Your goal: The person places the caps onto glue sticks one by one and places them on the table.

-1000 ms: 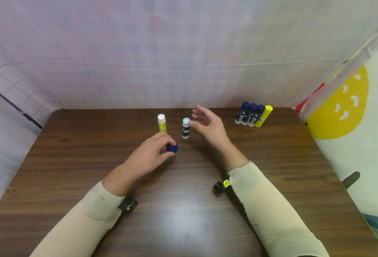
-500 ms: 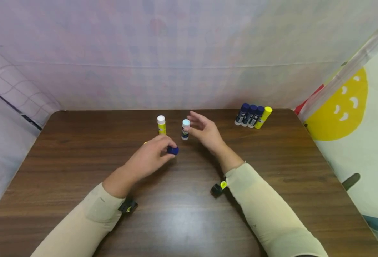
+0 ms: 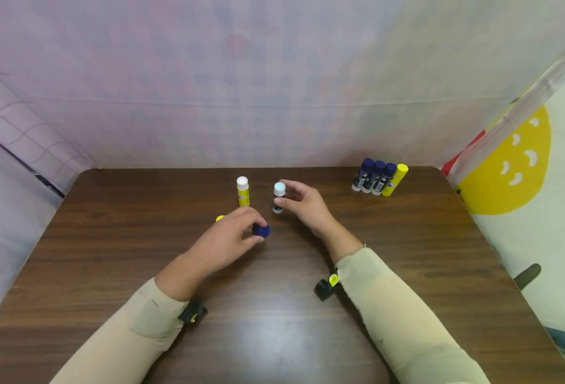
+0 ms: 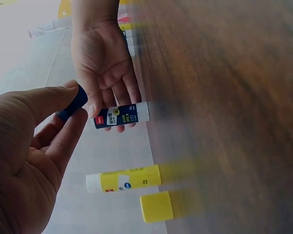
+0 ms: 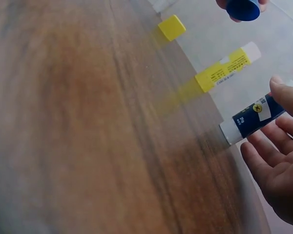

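My left hand pinches a dark blue glue stick cap between thumb and fingers, held above the table. The cap's hollow end shows in the right wrist view. Just beyond it, an uncapped navy glue stick stands upright on the table, its pale top bare. My right hand holds this stick from the right, thumb on the near side and fingers behind. To its left stands an uncapped yellow glue stick with a white top. A yellow cap sits beside that one, mostly hidden behind my left hand in the head view.
At the back right, several capped glue sticks stand in a row: navy ones and a yellow one. The brown wooden table ends at a pale curtain behind everything.
My right hand has moved in and down onto the navy glue stick, its fingers closing round it. The left hand keeps the blue cap, shifted slightly right.
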The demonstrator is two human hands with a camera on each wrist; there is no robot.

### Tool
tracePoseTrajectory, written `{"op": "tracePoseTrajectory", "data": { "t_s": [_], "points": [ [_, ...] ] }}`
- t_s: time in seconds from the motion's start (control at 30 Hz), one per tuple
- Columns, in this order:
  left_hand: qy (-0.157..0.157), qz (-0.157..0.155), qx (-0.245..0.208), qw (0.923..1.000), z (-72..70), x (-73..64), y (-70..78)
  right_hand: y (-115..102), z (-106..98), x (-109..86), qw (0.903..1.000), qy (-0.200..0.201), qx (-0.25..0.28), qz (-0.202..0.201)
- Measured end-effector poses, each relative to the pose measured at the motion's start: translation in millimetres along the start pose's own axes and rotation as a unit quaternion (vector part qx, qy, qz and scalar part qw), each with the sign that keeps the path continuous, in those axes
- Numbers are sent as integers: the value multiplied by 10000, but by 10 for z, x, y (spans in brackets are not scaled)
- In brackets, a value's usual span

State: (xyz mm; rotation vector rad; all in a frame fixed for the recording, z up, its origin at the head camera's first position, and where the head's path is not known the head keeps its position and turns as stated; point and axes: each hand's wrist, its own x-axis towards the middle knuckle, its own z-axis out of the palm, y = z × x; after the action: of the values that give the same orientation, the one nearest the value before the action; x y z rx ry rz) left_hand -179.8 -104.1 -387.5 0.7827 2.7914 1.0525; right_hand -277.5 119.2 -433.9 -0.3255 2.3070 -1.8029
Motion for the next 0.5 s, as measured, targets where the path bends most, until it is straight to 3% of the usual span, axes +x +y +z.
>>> {"op": "tracePoseTrajectory", "data": {
  "t_s": [0.33,0.5],
  "points": [
    [-101,-138,-32,9998,11,-28,7,65,19,22,9998,49,121,150],
    [-108,-114,-1,9999,18,-30,-6,79,33,14,9999,27,100,7]
  ]
}}
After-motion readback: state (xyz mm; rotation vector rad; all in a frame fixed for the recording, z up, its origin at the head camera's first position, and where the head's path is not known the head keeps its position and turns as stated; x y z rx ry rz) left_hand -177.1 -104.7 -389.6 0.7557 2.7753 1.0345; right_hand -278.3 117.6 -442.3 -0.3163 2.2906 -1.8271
